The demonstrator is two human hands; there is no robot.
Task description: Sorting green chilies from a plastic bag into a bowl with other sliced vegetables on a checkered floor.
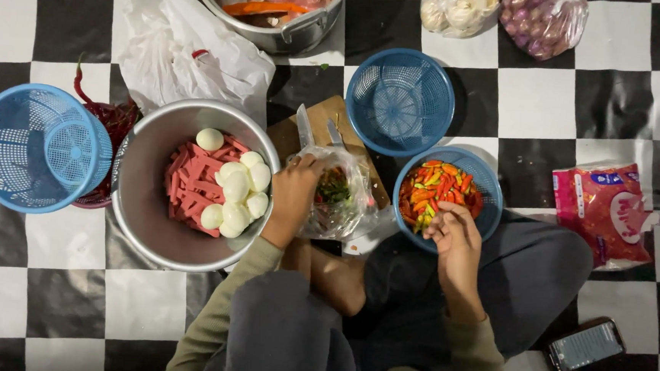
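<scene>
Closely hemmed, left hand [293, 195] grips plastic bag [337, 197] beside metal bowl [144, 220].

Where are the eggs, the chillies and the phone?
eggs [236, 191]: head view, on a middle egg.
chillies [435, 188]: head view, middle of the pile.
phone [586, 345]: head view, on its screen.

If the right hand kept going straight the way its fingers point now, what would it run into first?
The right hand points up the frame at the near rim of the blue basket, so it would most likely meet the rim, then the red, orange and green chillies inside. Its height above the rim is hard to judge.
</scene>
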